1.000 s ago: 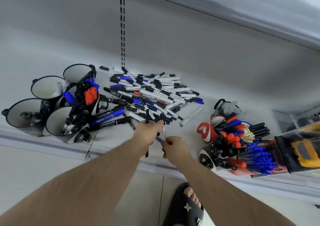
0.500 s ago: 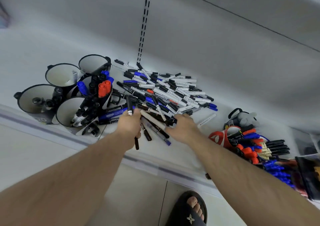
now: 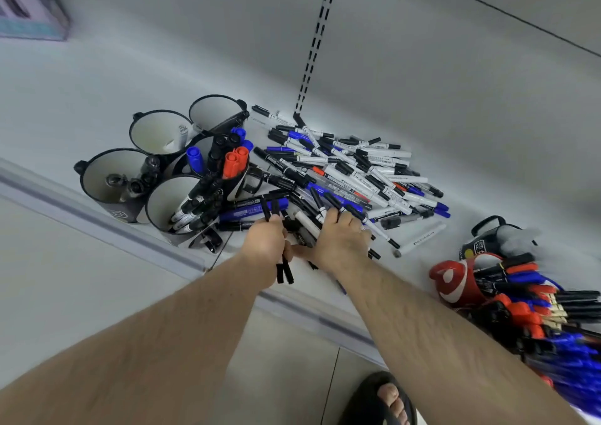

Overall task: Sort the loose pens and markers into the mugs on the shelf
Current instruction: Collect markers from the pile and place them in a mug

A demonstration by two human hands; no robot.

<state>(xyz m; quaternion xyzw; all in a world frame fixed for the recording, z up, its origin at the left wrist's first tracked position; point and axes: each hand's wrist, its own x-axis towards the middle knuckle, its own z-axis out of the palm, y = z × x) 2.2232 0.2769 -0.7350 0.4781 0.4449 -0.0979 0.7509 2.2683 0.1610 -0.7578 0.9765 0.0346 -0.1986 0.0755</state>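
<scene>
A heap of loose pens and markers (image 3: 357,167), black, white and blue, lies on the white shelf (image 3: 97,92). Left of it stand several black mugs (image 3: 110,177) with white insides; some hold markers, and one carries red and blue marker caps (image 3: 235,161). My left hand (image 3: 265,245) grips two thin black pens (image 3: 283,271) in a fist at the heap's near edge. My right hand (image 3: 340,240) lies on the heap beside it, fingers curled over several pens; whether it holds one is unclear.
At the right edge stand a red mug (image 3: 452,284) and tubs crammed with red, blue and black pens (image 3: 536,307), plus a black mug with a grey plush toy (image 3: 517,239). A slotted upright (image 3: 317,40) runs up the back wall. My sandalled foot (image 3: 387,402) shows below.
My left hand has gone from one black pen to two. My right hand moved left and now rests on the heap's near edge close to the left hand. The view shifted rightward.
</scene>
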